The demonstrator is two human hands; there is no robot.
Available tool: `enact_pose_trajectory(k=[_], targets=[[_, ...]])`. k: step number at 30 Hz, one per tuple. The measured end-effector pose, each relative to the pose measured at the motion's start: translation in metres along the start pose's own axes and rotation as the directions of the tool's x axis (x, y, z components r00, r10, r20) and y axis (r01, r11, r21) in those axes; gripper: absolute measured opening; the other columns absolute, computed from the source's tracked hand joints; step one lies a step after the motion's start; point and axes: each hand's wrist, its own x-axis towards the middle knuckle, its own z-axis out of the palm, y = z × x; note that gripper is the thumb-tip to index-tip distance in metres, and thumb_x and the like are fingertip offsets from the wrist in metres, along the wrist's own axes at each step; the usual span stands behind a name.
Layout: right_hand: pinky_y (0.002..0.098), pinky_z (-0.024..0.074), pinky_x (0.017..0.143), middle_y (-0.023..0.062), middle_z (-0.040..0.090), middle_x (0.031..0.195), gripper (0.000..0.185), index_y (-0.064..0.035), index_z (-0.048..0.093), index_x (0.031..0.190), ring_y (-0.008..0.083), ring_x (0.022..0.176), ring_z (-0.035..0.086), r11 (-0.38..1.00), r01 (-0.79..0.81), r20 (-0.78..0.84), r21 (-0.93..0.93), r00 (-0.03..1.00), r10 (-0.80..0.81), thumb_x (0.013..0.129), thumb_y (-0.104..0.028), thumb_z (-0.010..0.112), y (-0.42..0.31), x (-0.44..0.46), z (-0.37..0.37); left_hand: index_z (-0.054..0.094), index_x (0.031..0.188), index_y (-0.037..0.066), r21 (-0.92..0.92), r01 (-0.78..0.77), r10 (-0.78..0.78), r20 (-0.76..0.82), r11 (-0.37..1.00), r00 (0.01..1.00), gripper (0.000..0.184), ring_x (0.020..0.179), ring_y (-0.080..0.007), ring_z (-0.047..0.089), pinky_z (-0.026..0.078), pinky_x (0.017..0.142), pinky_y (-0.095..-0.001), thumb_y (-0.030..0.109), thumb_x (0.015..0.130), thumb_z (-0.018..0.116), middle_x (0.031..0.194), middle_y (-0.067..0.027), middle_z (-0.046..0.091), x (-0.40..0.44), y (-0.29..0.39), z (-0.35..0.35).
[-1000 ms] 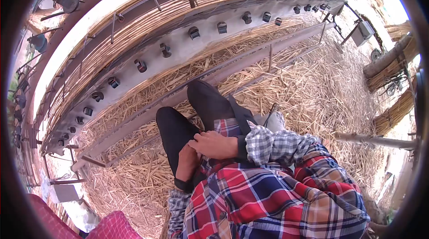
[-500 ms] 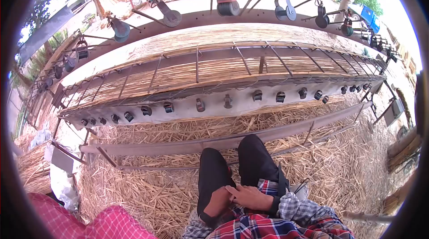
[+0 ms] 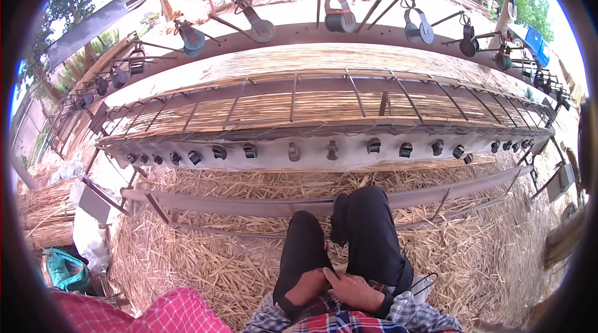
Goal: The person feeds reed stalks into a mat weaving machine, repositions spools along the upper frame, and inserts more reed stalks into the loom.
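Both hands rest together in my lap, on dark trousers (image 3: 367,233). My left hand (image 3: 308,287) lies under the fingertips of the other one, and its own fingers are mostly hidden. My right hand (image 3: 356,290) lies across it with loosely stretched fingers, and no object shows in it. Checked cuffs cover both wrists in part. Beyond my knees stands a long frame with a reed mat (image 3: 330,105). A row of small dark spools (image 3: 294,151) hangs along its pale front strip (image 3: 268,157).
A metal bar (image 3: 218,203) crosses low in front of my knees, above straw-covered ground (image 3: 212,264). Larger weighted spools (image 3: 339,18) hang along the far beam. Another person's pink checked clothing (image 3: 180,311) is at lower left, near a teal bag (image 3: 67,271) and reed bundles (image 3: 50,214).
The view has shifted so that the frame sits slightly lower and further right, and the teal bag has come into sight. My hands stay together in my lap.
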Motion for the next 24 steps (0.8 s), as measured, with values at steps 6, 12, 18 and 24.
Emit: enact_pose_trajectory(k=[6,12,18,24], targets=[[0.0456,0.0518,0.079,0.0267,0.057,0.110,0.064,0.0024,0.030,0.137,0.0424,0.093,0.061,1.000,0.014,0.001,0.006,1.000,-0.014,0.087,-0.024,0.059,0.002,-0.002,0.001,0.061,0.094,0.003,0.001,-0.012,0.012,-0.018,1.000,1.000,0.021,0.086,-0.0341,0.062,0.051,0.071,-0.0416,0.015,0.077,0.059,0.091,-0.0162,0.063,-0.001,-0.003,0.002],[0.0442,0.0523,0.080,0.0266,0.057,0.111,0.063,0.0046,0.032,0.135,0.0419,0.095,0.061,1.000,0.001,0.021,0.000,1.000,-0.001,0.086,-0.023,0.061,0.008,0.003,0.007,0.061,0.096,0.004,0.037,0.013,-0.013,-0.005,0.999,1.000,0.020,0.085,-0.0336,0.064,0.052,0.069,-0.0411,0.015,0.079,0.059,0.089,-0.0155,0.064,0.000,0.003,-0.004],[0.0429,0.0530,0.079,0.0276,0.056,0.112,0.062,0.0077,0.033,0.133,0.0409,0.095,0.062,0.998,0.067,-0.026,-0.017,0.997,-0.068,0.086,-0.023,0.061,0.016,0.005,0.016,0.062,0.097,0.005,0.006,0.051,-0.051,-0.005,0.999,0.999,0.020,0.084,-0.0328,0.064,0.053,0.068,-0.0407,0.014,0.081,0.056,0.089,-0.0149,0.065,-0.001,0.002,-0.001],[0.0430,0.0530,0.079,0.0272,0.057,0.110,0.062,0.0085,0.033,0.133,0.0404,0.095,0.062,0.996,0.091,-0.020,-0.020,0.996,-0.091,0.087,-0.022,0.060,0.008,0.003,0.007,0.062,0.098,0.006,0.014,0.008,-0.007,-0.043,1.000,0.999,0.020,0.084,-0.0325,0.064,0.053,0.068,-0.0407,0.014,0.081,0.056,0.091,-0.0143,0.064,-0.007,-0.003,0.003]])
